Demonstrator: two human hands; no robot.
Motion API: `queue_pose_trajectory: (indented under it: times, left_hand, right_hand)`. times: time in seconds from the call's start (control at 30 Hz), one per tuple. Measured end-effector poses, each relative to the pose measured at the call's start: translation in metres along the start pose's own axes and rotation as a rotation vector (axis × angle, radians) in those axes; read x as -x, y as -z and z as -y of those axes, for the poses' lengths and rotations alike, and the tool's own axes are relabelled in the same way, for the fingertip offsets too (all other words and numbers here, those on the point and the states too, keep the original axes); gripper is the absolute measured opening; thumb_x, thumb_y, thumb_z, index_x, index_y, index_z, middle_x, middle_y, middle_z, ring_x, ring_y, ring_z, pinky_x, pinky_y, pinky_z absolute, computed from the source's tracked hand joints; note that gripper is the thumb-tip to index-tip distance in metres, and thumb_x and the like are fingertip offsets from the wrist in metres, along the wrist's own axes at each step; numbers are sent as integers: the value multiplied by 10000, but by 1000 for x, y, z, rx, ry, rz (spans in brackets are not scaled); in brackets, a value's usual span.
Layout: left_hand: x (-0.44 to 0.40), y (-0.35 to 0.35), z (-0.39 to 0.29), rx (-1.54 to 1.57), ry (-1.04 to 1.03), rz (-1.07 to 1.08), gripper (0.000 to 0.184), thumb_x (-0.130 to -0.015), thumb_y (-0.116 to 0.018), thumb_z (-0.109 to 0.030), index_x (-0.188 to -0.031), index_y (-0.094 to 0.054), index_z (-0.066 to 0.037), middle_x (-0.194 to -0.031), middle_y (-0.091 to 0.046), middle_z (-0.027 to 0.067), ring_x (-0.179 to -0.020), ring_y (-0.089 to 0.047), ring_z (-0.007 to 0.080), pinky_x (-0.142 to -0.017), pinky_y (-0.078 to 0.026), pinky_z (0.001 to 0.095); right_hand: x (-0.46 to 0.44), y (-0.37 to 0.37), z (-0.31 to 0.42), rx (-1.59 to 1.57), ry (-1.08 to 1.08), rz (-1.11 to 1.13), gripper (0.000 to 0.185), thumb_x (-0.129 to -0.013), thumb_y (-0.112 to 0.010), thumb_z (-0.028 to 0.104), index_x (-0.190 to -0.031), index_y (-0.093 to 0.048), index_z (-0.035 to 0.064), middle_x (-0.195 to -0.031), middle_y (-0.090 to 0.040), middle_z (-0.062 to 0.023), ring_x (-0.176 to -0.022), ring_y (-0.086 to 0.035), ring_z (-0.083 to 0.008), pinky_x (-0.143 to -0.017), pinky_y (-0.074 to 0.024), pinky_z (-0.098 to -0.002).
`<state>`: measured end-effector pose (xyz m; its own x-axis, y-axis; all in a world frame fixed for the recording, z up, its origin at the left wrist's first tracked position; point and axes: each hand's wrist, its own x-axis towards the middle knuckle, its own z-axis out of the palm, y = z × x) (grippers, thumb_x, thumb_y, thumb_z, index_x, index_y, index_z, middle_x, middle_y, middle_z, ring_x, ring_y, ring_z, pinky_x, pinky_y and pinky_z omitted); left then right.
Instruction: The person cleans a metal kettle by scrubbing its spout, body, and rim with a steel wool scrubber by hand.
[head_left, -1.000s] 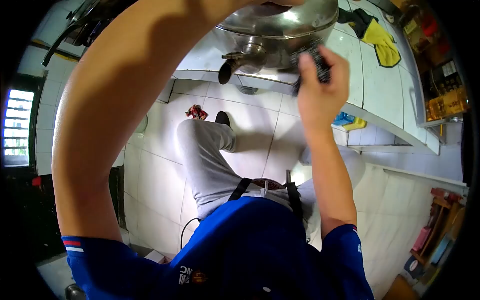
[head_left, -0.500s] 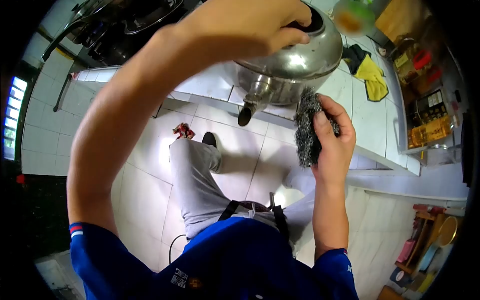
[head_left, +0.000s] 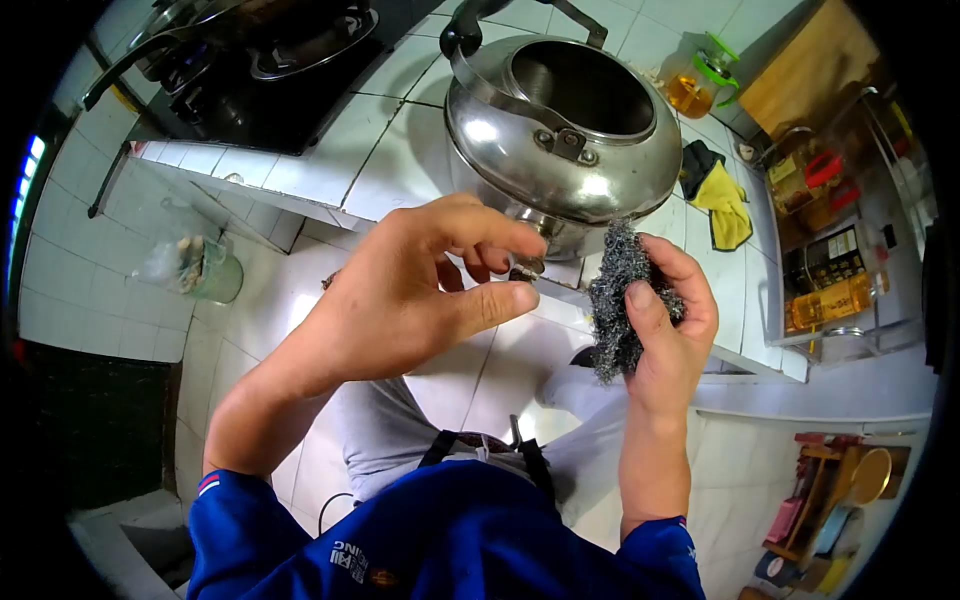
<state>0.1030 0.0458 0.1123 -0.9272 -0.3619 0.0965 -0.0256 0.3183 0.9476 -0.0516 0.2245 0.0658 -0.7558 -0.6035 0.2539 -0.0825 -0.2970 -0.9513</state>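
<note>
A large steel kettle [head_left: 565,130] stands lidless on the white tiled counter [head_left: 400,165], its round mouth open and its handle tilted to the back left. My right hand [head_left: 665,325] grips a grey steel wool scrubber [head_left: 618,300] in front of the kettle's right side. My left hand [head_left: 430,275] is just in front of the kettle, fingers curved and thumb apart, holding nothing. It hides part of the kettle's lower front, and only a bit of the spout shows between its fingertips.
A black stove [head_left: 270,100] with pans is at the back left. Yellow-and-black gloves [head_left: 722,205] lie right of the kettle. Behind them are a green-lidded jug [head_left: 697,88] and a rack [head_left: 835,250] with bottles. A glass container [head_left: 215,275] sits below the counter at left.
My left hand has left the kettle's top and come down in front of it. My right hand, still with the scrubber, has moved away from the kettle's side. More of the kettle shows.
</note>
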Motion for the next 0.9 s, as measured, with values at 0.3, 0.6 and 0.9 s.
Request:
queue_pose_trajectory:
  times: [0.3, 0.6, 0.9]
  left_hand:
    - [-3, -11, 0, 213, -37, -67, 422, -845, -749, -49, -1240, -605, -7, -1054, -646, 65, -917, -601, 118, -788, -519, 258]
    - [-4, -15, 1, 482, -15, -67, 423, -824, -696, 99, -1214, -563, 6, -1054, -638, 57, -928, -600, 106, -800, -531, 258]
    - [-3, -10, 6, 512, -44, -106, 385, -845, -693, 86, -1190, -549, -4, -1020, -635, 42, -927, -623, 105, -812, -526, 253]
  right_hand:
    - [-9, 1, 16, 136, 114, 14, 376, -832, -782, 94, -1148, -643, -54, -1055, -620, -67, -952, -587, -131, -879, -462, -256]
    - [-16, -4, 24, 274, 333, 183, 426, -738, -818, 38, -1134, -673, -16, -1109, -635, -108, -987, -613, -187, -895, -483, -294]
    - [-40, -8, 36, 630, 526, 60, 289, -743, -793, -7, -1017, -704, -17, -981, -663, -105, -876, -631, -194, -782, -500, -276]
